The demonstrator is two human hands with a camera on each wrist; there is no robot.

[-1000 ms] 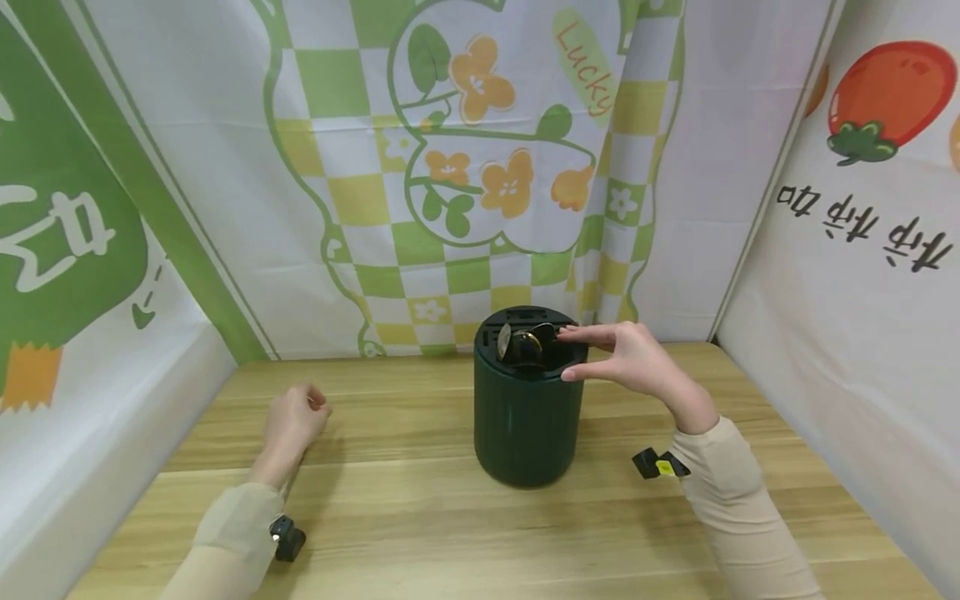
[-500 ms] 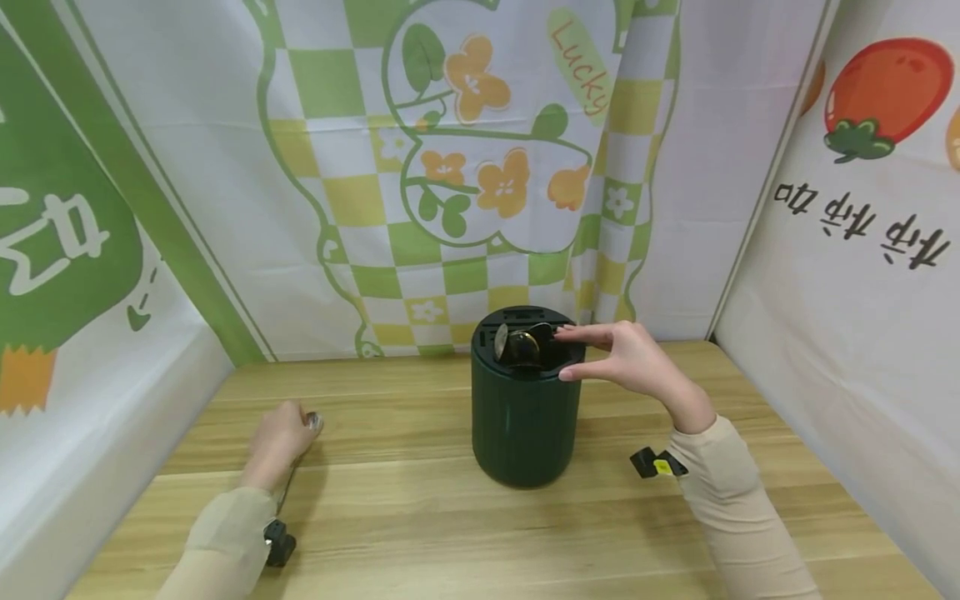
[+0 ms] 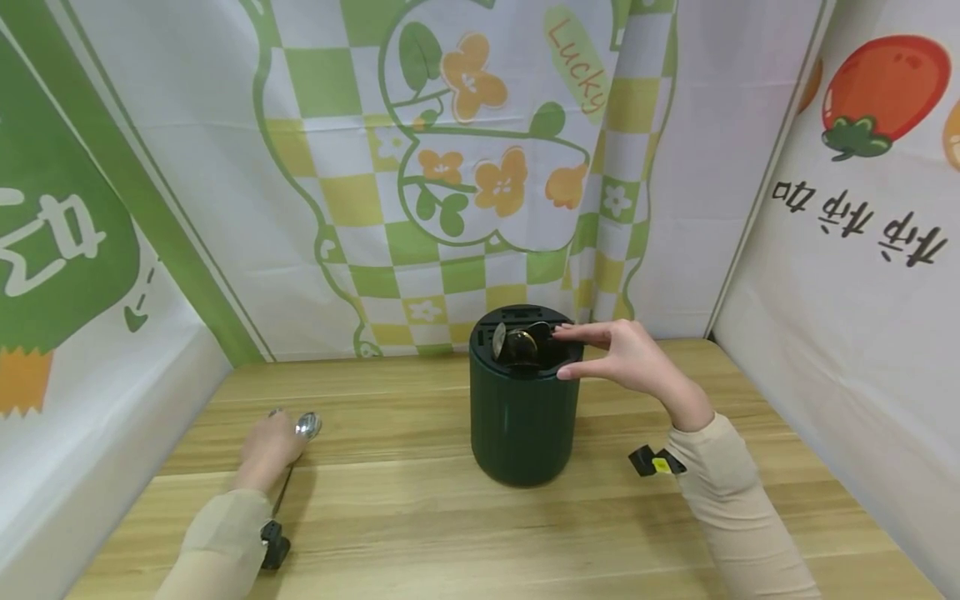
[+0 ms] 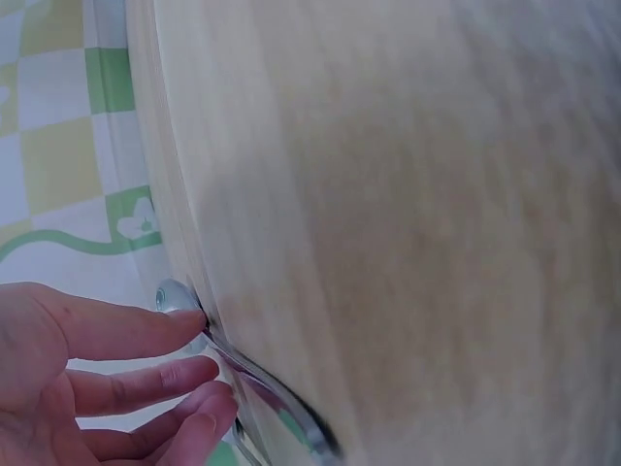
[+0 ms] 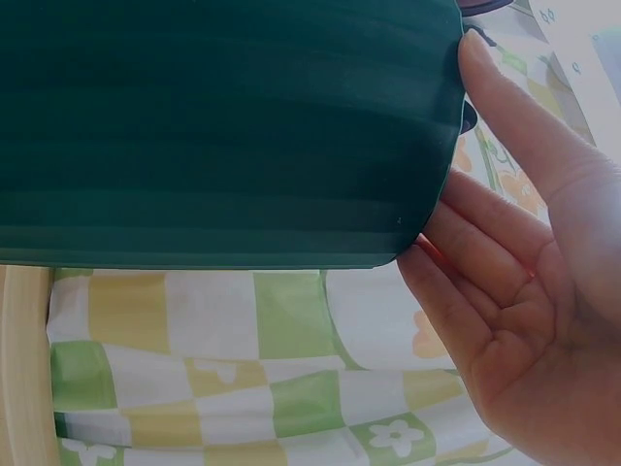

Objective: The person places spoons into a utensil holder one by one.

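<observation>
A dark green utensil holder (image 3: pixel 522 429) with a slotted black top stands upright on the wooden table. Dark and metallic rounded utensil heads (image 3: pixel 519 343) poke out of its top opening. My right hand (image 3: pixel 633 358) holds the holder's right side, its thumb at the near rim and its fingers at the far rim. At the left, my left hand (image 3: pixel 270 446) is low over the table, thumb and fingertips at the neck of a metal spoon (image 4: pixel 267 379). The spoon's shiny bowl (image 3: pixel 307 425) shows beside the knuckles, and its thin handle runs back under the wrist.
Another small metal end (image 3: pixel 275 412) shows just beyond the left knuckles. Bare wooden tabletop (image 3: pixel 405 433) lies between the left hand and the holder. A printed curtain (image 3: pixel 465 208) hangs at the back, and a printed cloth wall (image 3: pixel 847 250) borders the right side.
My left hand has shifted left and slightly toward me, and its wrist has turned. The spoon's bowl has come into view beside it. My right hand keeps its place on the holder.
</observation>
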